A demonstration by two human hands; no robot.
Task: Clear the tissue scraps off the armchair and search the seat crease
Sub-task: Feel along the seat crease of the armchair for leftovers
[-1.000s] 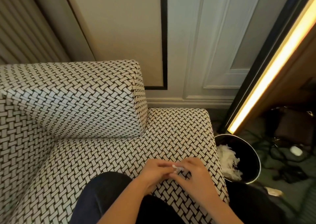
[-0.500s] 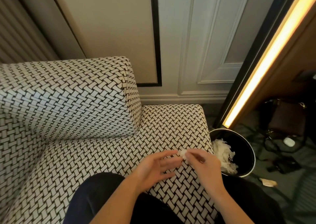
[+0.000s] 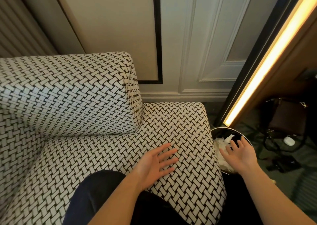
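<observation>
The armchair (image 3: 68, 108) is covered in a black-and-white woven pattern; its seat and arm fill the left and centre. My left hand (image 3: 154, 163) hovers palm up over the seat's right part, fingers straight and spread, holding nothing. Over the black bin (image 3: 223, 130) beside the chair, my right hand (image 3: 240, 152) is spread with its fingers straight and nothing in them. White tissue scraps (image 3: 221, 142) lie piled inside the bin under that hand. I see no scraps on the visible seat fabric. The seat crease (image 3: 96, 135) runs below the arm cushion.
A panelled wall (image 3: 197, 44) stands behind the chair. A lit vertical light strip (image 3: 267, 56) rises at the right. On the floor to the right lie a brown bag (image 3: 289, 118), dark cables and a small white object (image 3: 289, 141). My dark-trousered knee (image 3: 96, 199) rests on the seat front.
My right hand carried the pinched tissue scrap from the seat over to the bin and has opened; the scrap is gone from its fingers. My left hand opened and stayed over the seat.
</observation>
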